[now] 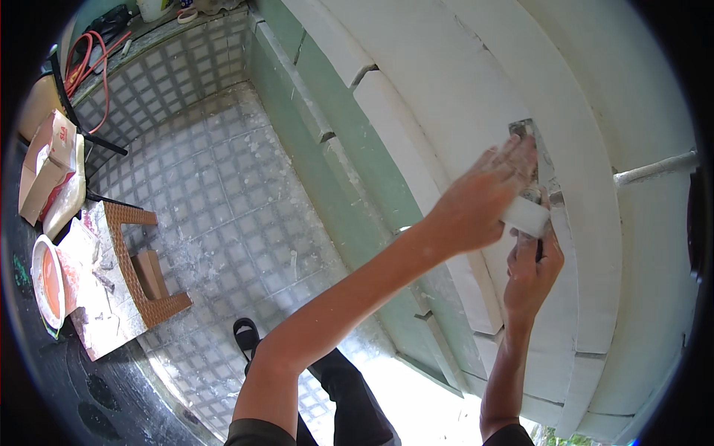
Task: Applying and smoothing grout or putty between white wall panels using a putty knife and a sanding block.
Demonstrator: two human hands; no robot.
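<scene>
While right hand [533, 264] holds white block [526, 217], left hand [480, 201] blurs over wall [454, 89].

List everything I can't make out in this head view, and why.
All in the head view:
The left hand: fingers blurred.
The dark patch: mostly covered by the left hand; can't tell what it is.
The right hand: partly hidden by the white block.
The white bucket: top cut off by the upper edge.
</scene>
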